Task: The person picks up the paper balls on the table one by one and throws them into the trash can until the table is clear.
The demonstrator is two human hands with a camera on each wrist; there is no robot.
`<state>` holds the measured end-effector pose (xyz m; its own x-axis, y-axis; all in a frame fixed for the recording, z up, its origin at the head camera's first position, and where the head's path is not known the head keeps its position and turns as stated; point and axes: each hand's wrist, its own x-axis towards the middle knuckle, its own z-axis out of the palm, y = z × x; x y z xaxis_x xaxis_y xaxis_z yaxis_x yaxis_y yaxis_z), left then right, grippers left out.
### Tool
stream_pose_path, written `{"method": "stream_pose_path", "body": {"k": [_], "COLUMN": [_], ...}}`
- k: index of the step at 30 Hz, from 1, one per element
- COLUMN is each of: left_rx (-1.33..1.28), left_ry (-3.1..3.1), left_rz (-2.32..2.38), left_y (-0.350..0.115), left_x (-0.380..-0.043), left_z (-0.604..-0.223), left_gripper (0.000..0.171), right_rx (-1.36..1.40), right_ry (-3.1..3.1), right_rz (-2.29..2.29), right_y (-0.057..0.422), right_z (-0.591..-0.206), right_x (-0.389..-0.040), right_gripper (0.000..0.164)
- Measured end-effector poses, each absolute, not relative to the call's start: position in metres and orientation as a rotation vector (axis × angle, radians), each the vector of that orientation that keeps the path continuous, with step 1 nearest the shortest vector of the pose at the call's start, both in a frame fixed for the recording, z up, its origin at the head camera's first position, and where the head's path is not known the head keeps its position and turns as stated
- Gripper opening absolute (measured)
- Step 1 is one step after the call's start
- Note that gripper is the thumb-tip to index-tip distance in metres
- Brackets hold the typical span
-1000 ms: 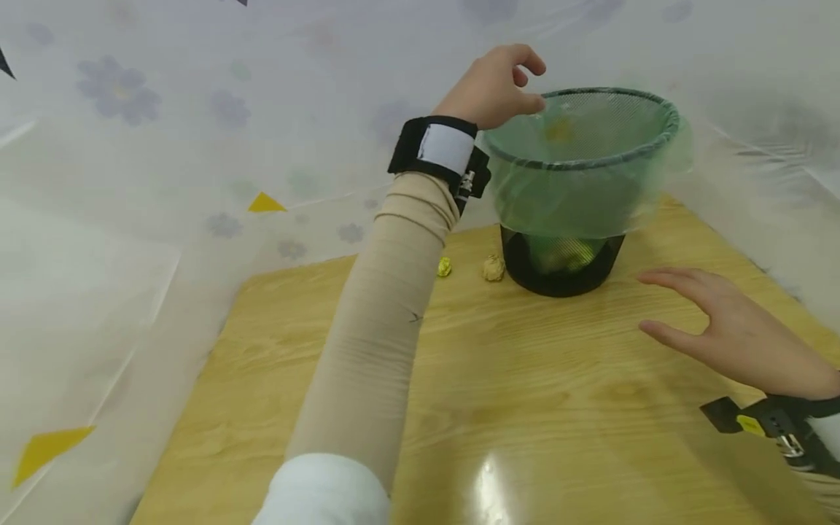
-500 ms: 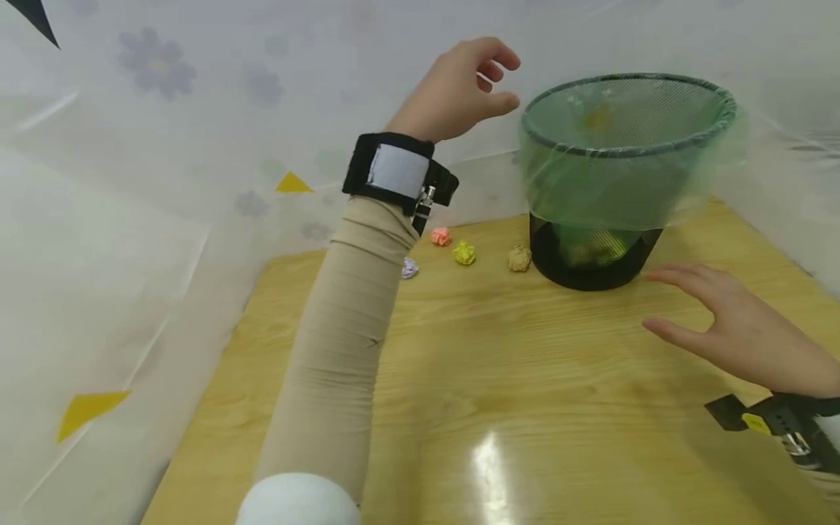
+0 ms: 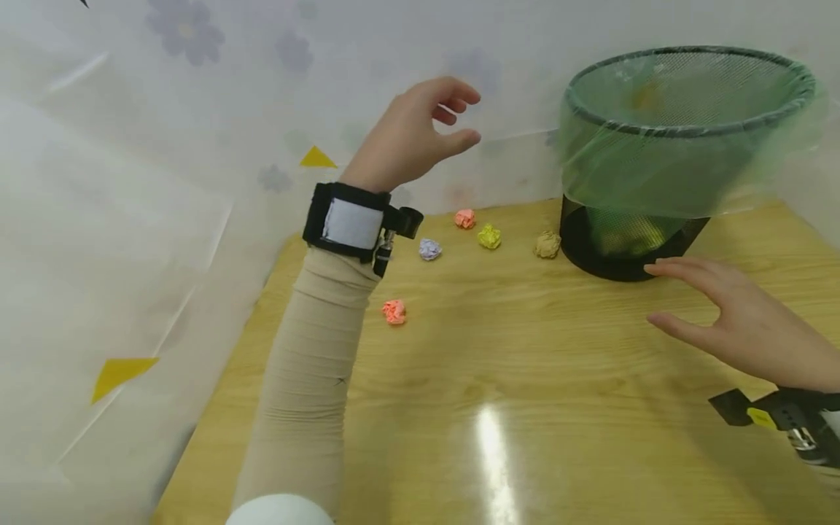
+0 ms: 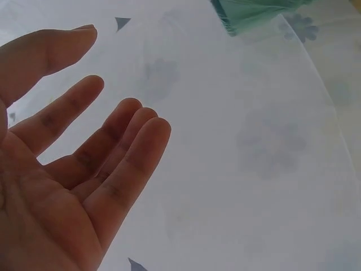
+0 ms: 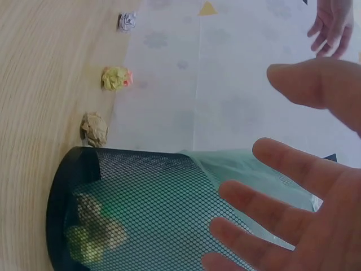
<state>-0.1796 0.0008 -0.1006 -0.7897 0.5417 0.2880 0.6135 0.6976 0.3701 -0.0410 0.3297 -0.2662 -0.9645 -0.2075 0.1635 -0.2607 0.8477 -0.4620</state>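
Observation:
My left hand (image 3: 416,131) is raised in the air left of the mesh wastebasket (image 3: 630,244), its fingers loosely bent around nothing; the left wrist view shows the bare palm and fingers (image 4: 135,152). My right hand (image 3: 748,321) hovers in front of the basket's base at the right, thumb and fingers spread and holding nothing. A green bag (image 3: 656,168) lines the basket and folds over its rim. Crumpled paper balls lie on the table: a tan one (image 3: 547,245) beside the base, then a yellow one (image 3: 488,236), a pink one (image 3: 464,218), a lilac one (image 3: 429,249) and a nearer pink one (image 3: 394,312).
The wooden table (image 3: 525,350) meets a pale flowered plastic sheet (image 3: 216,146) at the back and left. Through the mesh in the right wrist view, crumpled paper (image 5: 93,231) shows low inside the basket.
My left hand has drawn away from the basket's rim, leftward and lower. The view has shifted, uncovering the lilac and pink paper balls. The right hand stays about where it was.

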Motion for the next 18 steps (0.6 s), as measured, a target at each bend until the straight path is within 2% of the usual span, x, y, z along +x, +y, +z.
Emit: {"method": "stream_pose_path", "body": {"k": [9,18], "left_rx": [-0.756,-0.659], "left_ry": [-2.863,-2.943], "left_rz": [-0.766,-0.795], "left_y": [-0.051,-0.081], "left_x": [-0.185,-0.189], "left_z": [-0.135,-0.171], "left_gripper": [0.045,0.044], "right_rx": [0.424,0.489], "right_ry": [-2.917,-2.897], "right_rz": [0.767,0.776], "right_y": [0.315,0.307], "right_z": [-0.268,-0.27], "right_x": [-0.048,-0.051], "right_gripper": [0.062,0.061]}}
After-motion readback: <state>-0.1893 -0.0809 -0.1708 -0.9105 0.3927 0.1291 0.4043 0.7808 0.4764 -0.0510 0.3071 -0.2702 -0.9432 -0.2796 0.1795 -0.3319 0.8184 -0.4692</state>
